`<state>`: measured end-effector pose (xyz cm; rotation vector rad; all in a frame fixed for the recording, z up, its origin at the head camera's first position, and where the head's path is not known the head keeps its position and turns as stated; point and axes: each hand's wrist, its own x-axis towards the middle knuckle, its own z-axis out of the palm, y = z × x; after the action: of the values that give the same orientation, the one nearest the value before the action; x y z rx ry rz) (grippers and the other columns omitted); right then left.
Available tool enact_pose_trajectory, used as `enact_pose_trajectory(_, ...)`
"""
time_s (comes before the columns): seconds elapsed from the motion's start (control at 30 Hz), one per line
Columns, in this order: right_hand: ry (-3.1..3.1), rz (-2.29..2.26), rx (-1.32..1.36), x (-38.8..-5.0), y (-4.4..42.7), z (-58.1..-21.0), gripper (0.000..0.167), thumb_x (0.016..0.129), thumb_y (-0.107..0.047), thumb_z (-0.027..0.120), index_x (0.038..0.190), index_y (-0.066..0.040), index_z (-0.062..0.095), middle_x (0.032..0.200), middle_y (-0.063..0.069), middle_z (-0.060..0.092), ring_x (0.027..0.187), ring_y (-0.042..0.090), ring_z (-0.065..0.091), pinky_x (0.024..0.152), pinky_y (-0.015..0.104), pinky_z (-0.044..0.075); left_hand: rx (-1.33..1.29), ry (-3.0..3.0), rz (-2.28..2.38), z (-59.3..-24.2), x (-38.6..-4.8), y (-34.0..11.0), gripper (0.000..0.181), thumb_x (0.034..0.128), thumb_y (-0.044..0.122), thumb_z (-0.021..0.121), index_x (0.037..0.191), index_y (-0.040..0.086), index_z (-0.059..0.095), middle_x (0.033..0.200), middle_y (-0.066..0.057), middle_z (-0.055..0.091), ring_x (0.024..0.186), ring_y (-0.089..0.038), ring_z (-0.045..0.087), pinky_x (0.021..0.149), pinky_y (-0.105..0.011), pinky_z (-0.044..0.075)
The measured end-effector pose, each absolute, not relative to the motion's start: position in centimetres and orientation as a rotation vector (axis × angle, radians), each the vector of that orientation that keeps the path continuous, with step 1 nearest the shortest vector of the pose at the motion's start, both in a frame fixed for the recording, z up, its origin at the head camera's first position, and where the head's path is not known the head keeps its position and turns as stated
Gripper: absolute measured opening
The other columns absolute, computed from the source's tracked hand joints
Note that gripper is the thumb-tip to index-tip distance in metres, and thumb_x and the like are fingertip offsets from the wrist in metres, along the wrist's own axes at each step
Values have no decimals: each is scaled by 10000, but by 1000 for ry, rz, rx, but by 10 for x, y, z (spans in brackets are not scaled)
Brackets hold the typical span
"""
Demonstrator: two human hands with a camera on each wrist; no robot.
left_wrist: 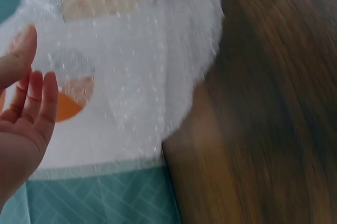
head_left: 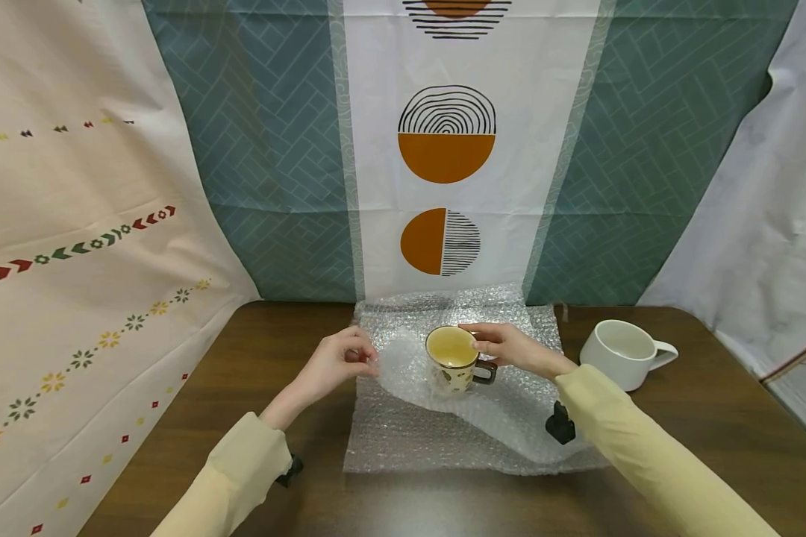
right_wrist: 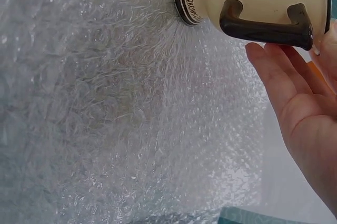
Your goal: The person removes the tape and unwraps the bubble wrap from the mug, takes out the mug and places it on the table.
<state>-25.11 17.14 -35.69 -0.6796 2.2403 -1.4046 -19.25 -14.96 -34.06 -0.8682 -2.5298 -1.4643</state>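
Observation:
A cream mug (head_left: 452,358) with a dark rim, brown handle and cookie pictures stands upright on a bubble wrap sheet (head_left: 403,440), near its middle. My right hand (head_left: 510,347) holds the mug at its rim, on the handle side. In the right wrist view, the fingers lie beside the brown handle (right_wrist: 268,32) and the thumb is at the rim. My left hand (head_left: 341,362) pinches a raised edge of bubble wrap left of the mug. That lifted layer (left_wrist: 126,77) hangs in front of the mug in the left wrist view, and its pinched edge is hard to make out.
A plain white mug (head_left: 625,354) stands on the brown wooden table (head_left: 295,447), right of the wrap, handle to the right. Behind the table hangs a teal and white cloth (head_left: 282,186) with orange half circles. A patterned cream cloth (head_left: 94,298) hangs at the left.

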Motion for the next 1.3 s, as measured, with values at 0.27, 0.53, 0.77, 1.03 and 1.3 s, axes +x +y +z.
enact_pose_trajectory(0.27, 2237, -1407, -675, -251, 170, -357, 459, 951, -162, 482, 1386, -72, 364, 1308, 210, 417, 1140, 344, 436, 844, 491, 402, -1061, -2571, -1420, -329, -176, -166, 203, 685, -138, 702, 621, 18, 590, 862, -139, 490, 843, -230, 478, 684, -377, 462)
enact_pose_trajectory(0.53, 2244, -1403, -661, -250, 171, -356, 457, 949, -164, 484, 1384, -82, 372, 1308, 205, 420, 1145, 342, 434, 842, 489, 406, -1179, -2729, -1394, -365, -188, -183, 228, 668, -83, 740, 625, 99, 608, 843, -23, 502, 813, -154, 492, 646, -283, 479)
enact_pose_trajectory(0.77, 2246, -1407, -662, -250, 173, -357, 457, 949, -160, 484, 1385, -85, 371, 1325, 203, 399, 1163, 345, 413, 838, 487, 409, -1387, -2973, -1126, -378, -188, -188, 259, 687, -89, 691, 763, 153, 639, 791, 95, 493, 698, -70, 475, 609, -252, 453)
enact_pose_trajectory(1.03, 2229, -1423, -673, -250, 173, -357, 458, 951, -155, 481, 1387, -77, 364, 1333, 205, 389, 1167, 344, 408, 839, 475, 413, -1355, -3052, -1018, -373, -184, -184, 253, 866, -77, 488, 949, 67, 680, 867, 70, 590, 789, -75, 531, 694, -272, 458)
enact_pose_trajectory(1.3, 2236, -1434, -661, -250, 173, -358, 458, 947, -159, 489, 1383, -82, 373, 1318, 209, 405, 1161, 346, 414, 842, 471, 411, -1219, -3180, -877, -377, -180, -170, 487, 737, 430, 716, 1038, 53, 655, 964, 2, 524, 883, -196, 477, 719, -314, 419)
